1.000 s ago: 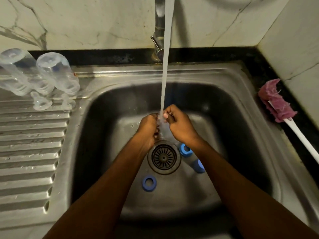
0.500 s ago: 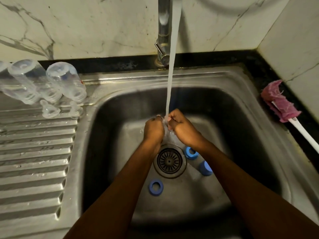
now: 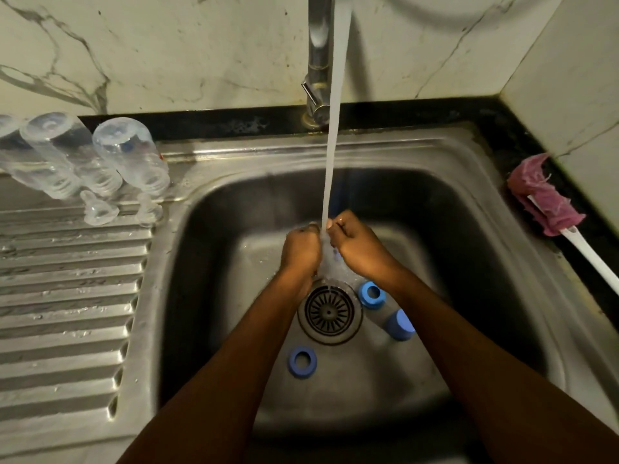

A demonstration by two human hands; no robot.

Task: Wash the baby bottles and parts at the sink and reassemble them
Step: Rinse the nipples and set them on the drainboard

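Small part (image 3: pixel 330 259): held in the water stream (image 3: pixel 331 145) over the middle of the sink (image 3: pixel 234 202), between both hands. It is mostly hidden by water and knuckles, so its type cannot be told; a speck of blue shows there. Left hand (image 3: pixel 299 251): fingers (image 3: pixel 310 229) curled tight, tips at the stream, gripping the part from the left. Right hand (image 3: pixel 360 249): fingers likewise curled, pinching from the right; the two hands nearly touch. Directly below them is the round drain strainer (image 3: pixel 330 311). On the sink floor, a blue ring (image 3: pixel 371 294) lies just right of the strainer and a blue cap (image 3: pixel 399 324) near it, partly covered by the right forearm. A second blue ring (image 3: pixel 302 361) lies between the forearms. The tap (image 3: pixel 318 61) stands at the back rim, running. On the ribbed drainboard (image 3: pixel 67 313) to the left, three clear bottles (image 3: pixel 130 155) stand mouth-down in a row, with two clear nipples (image 3: pixel 98 209) just in front of them. On the right rim lies a pink bottle brush (image 3: pixel 546 199) with a white handle. A black bench (image 3: pixel 217 120) edges the steel sink; the marble-patterned wall (image 3: pixel 167 45) rises behind and at right.
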